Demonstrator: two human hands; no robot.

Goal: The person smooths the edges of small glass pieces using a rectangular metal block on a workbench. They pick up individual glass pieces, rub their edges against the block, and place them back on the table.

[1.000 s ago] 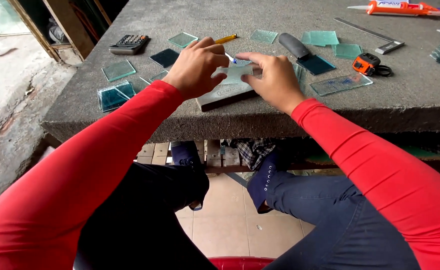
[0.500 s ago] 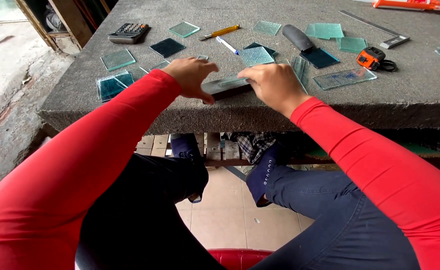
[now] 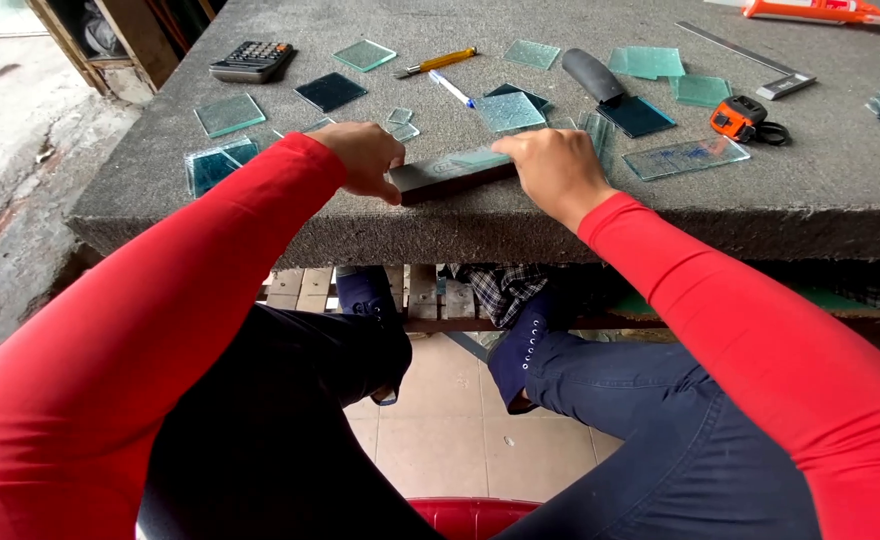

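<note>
We are gripping the dark block (image 3: 440, 177) at the table (image 3: 560, 215) edge, left hand (image 3: 365, 157) clamping its end, right hand (image 3: 550, 165) pressing a small glass piece (image 3: 480, 157) onto it. Bare fingers are risking a cut if that glass slips

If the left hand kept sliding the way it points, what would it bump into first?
The left hand points right along the dark block it grips, so it would likely meet the right hand at the block's other end first.
</note>
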